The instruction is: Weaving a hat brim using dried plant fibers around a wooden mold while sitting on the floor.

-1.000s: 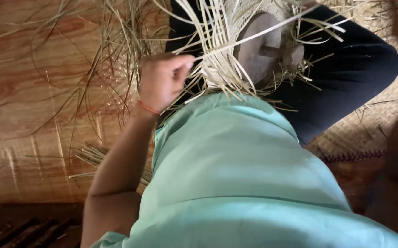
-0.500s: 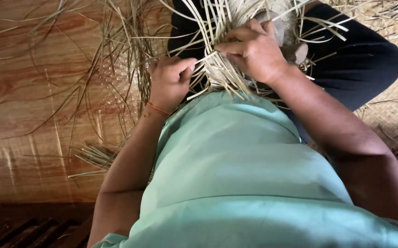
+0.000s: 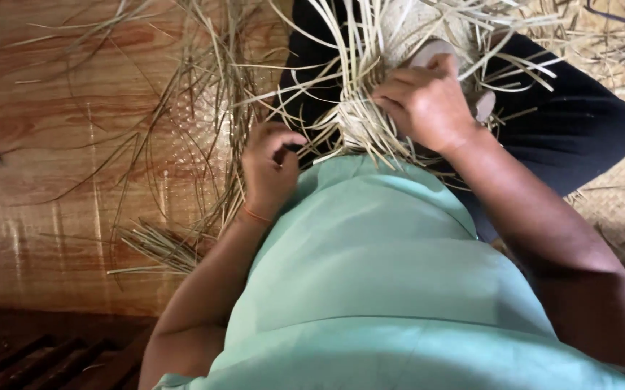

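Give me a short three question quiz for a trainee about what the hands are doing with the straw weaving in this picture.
1. True or false: the right hand rests on the pale woven straw piece.
2. Which hand wears a thin orange wrist band?
3. Where does the loose bundle of cut straw strips lie: A, on the glossy wooden floor; B, on the mint green shirt?

Key:
1. True.
2. The left hand, curled beside the straw strands.
3. A.
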